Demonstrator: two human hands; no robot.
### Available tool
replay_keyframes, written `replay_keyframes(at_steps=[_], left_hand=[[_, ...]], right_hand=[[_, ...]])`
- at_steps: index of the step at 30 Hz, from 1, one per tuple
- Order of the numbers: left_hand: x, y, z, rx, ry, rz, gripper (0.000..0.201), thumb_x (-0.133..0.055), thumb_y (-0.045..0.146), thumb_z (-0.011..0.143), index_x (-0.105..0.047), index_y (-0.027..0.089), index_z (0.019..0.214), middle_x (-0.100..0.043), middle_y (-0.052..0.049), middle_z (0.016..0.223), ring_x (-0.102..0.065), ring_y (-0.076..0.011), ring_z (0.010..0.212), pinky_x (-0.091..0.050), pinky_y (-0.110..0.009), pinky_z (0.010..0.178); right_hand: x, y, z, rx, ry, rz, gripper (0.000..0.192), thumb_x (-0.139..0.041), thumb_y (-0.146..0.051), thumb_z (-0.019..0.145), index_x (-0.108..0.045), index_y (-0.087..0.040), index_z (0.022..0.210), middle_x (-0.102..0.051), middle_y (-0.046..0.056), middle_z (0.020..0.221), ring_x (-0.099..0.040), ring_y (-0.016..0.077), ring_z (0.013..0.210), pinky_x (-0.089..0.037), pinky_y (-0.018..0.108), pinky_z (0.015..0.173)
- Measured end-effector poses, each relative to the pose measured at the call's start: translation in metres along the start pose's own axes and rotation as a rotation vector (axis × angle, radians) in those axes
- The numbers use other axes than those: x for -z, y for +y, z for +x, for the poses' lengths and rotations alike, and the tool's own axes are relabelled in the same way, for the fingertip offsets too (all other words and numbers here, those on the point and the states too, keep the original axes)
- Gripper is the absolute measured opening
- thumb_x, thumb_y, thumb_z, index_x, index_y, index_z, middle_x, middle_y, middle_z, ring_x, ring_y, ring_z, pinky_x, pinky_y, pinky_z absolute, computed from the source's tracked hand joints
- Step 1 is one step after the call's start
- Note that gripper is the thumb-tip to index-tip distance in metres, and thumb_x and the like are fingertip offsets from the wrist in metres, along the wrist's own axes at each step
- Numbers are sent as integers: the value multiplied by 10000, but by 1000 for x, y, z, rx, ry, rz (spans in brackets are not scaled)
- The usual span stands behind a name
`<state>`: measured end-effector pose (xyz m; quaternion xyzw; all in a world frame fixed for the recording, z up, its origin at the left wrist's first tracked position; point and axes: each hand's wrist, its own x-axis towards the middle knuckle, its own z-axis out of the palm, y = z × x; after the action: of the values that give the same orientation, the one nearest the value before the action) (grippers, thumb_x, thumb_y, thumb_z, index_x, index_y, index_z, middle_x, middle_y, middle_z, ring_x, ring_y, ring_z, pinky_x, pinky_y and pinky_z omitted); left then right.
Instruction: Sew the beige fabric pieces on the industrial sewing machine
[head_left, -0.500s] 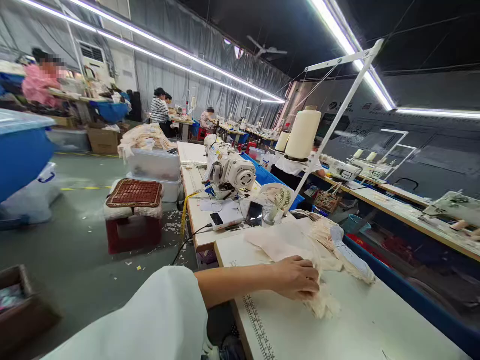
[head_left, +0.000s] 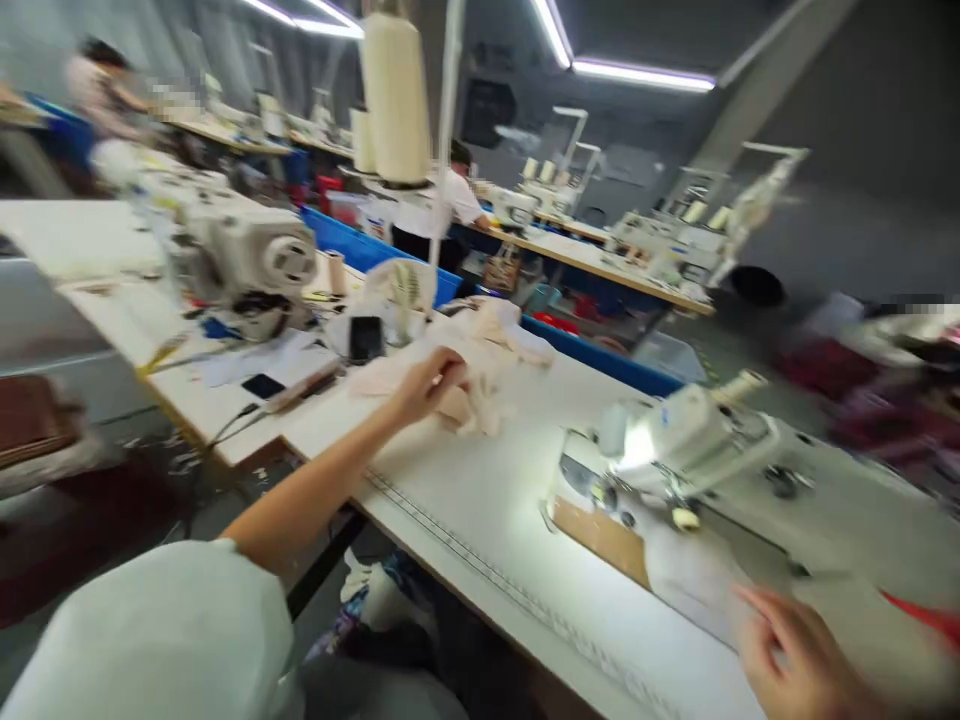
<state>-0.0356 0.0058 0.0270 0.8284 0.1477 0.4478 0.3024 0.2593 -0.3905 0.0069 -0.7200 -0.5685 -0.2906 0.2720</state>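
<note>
My left hand (head_left: 433, 384) reaches across the white sewing table (head_left: 517, 480), its fingers curled down on a cream fabric piece (head_left: 480, 405). More thin, pale fabric (head_left: 491, 325) lies crumpled just behind it. At the lower right, my right hand (head_left: 795, 650) is blurred, with thumb and forefinger bent toward each other. A thin white fabric piece (head_left: 686, 565) stretches from its fingertips toward the sewing machine (head_left: 697, 440), whose lamp is lit. Its far end lies near the machine's needle area, where blur hides the detail.
Another sewing machine (head_left: 240, 240) stands at the left, near a phone (head_left: 366, 340), a small fan (head_left: 405, 295) and a large thread cone (head_left: 396, 100). Blue bins (head_left: 600, 357) run along the table's far side. A person in white (head_left: 450, 200) sits beyond.
My view has swung right and down, bringing the near sewing machine and my right hand into sight. My left hand stays at the cream fabric, its fingers more curled.
</note>
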Motion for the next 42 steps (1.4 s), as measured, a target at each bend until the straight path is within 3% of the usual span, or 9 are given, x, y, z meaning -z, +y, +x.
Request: replay_keyframes(at_steps=[3,6,9,13,17,21,26,35,42], left_hand=[[4,9,9,8,-158,40,254,-461,438,994,-547,199,1004,-766,-64,897,-712,-183,804,-516,-258,711],[3,24,16,-29,-367,91,232,-492,434,960,-592,226,973,-768,-31,860,-675,-163,677,-491,-247,643],[-9,40,22,-39,-594,31,226,-460,408,962,-582,218,947,-759,-10,795,-648,-144,610,-462,-229,594],[-44,60,32,-79,-798,30,228,-446,375,972,-578,199,910,-709,15,671,-591,-124,544,-404,-217,561],[-89,76,36,-91,-948,-13,164,-464,264,953,-586,194,871,-684,34,634,-563,-110,530,-370,-215,563],[-131,86,32,77,-1065,-155,140,-504,195,909,-548,192,776,-700,15,658,-613,-125,604,-417,-216,608],[-157,82,25,219,-1117,-217,128,-591,269,859,-561,195,758,-683,12,648,-638,-156,659,-449,-238,640],[-164,71,24,155,-1017,88,130,-555,303,786,-649,215,769,-720,36,772,-628,-162,726,-390,-247,642],[-173,59,27,230,-1066,12,155,-612,353,742,-663,206,744,-710,20,708,-629,-163,674,-408,-235,581]], right_hand=[[4,-22,-10,80,-115,17,271,-431,-140,977,-683,-231,1017,-717,41,839,-701,172,765,-557,274,692],[-6,-55,2,17,-287,123,306,-415,-135,986,-669,-208,1140,-729,54,959,-713,163,843,-565,266,757],[-21,-82,21,3,-409,101,331,-410,-209,1018,-625,-192,1270,-703,77,1044,-693,166,825,-543,266,679],[-44,-92,42,37,-535,-40,348,-405,-270,1029,-630,-184,1281,-654,86,999,-602,159,695,-443,267,556],[-59,-90,48,76,-554,-87,308,-419,-280,1033,-672,-200,1189,-616,79,977,-533,149,676,-382,266,567],[-60,-93,40,71,-499,-83,281,-422,-267,1031,-688,-191,1086,-590,66,950,-503,146,679,-366,273,611],[-57,-93,38,83,-483,-66,272,-430,-256,1027,-680,-183,947,-583,62,930,-481,150,691,-360,282,644],[-54,-92,40,88,-494,-50,290,-436,-267,1029,-674,-173,1165,-622,82,974,-528,173,732,-389,301,648],[-44,-84,42,-21,-541,-17,282,-436,-238,1032,-714,-198,999,-635,61,918,-545,161,715,-414,305,668]])
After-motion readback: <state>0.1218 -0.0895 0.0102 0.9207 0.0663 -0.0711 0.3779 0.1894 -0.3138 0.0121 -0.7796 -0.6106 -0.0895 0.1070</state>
